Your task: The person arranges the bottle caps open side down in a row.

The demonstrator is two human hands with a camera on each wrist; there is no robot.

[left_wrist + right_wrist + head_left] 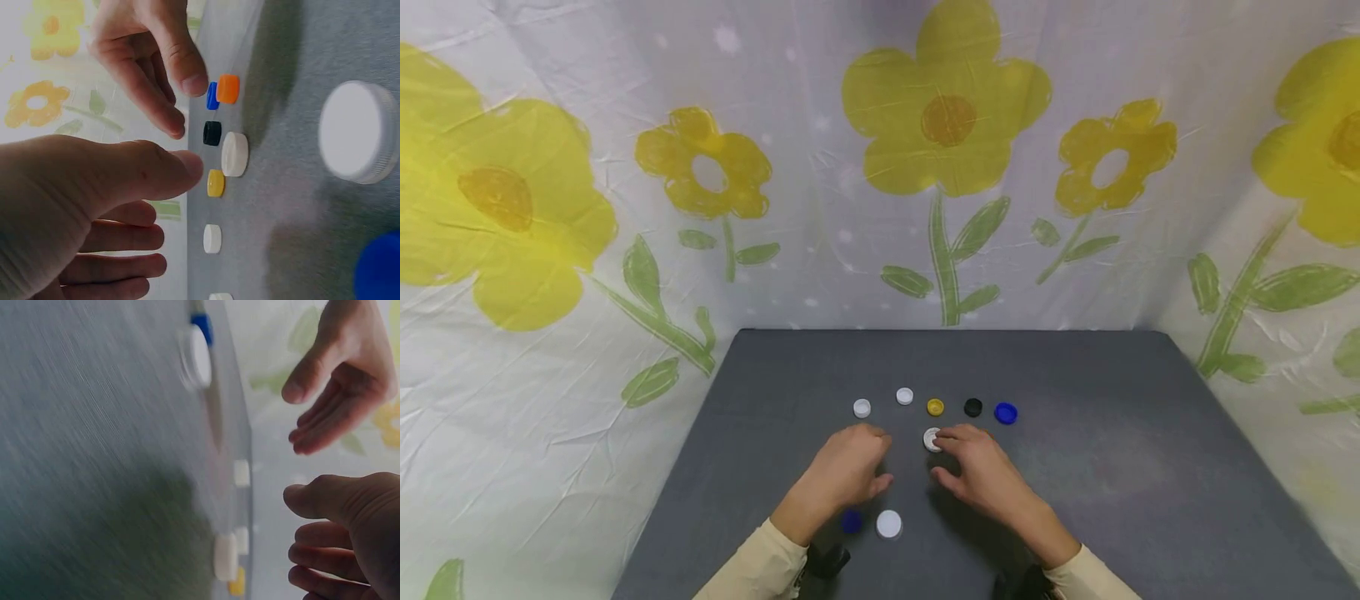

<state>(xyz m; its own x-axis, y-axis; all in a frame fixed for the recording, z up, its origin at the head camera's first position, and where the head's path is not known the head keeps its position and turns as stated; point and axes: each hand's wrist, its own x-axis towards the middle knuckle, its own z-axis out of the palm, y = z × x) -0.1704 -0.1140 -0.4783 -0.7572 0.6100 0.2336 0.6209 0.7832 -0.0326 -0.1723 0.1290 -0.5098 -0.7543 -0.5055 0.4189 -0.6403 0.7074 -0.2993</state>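
Observation:
My left hand (846, 467) hovers over the table with fingers loosely bent, nothing in its grasp. Facing it, my right hand (985, 467) is also raised, its relaxed fingers overlapping a white bottle cap (930, 440) in the head view. In the left wrist view, that white cap (235, 154) lies on the table below both hands. An orange cap (228, 89) shows beyond it there, hidden from the head view. Nearer the body, a larger white cap (889, 524) lies beside a dark blue cap (852, 522), close to the left wrist.
Behind the hands, a loose row holds two white caps, one at the left end (862, 408), a yellow cap (935, 407), a black cap (973, 407) and a blue cap (1006, 413). The dark grey table (1112, 500) meets a flower-printed curtain (820, 250) at the back and sides.

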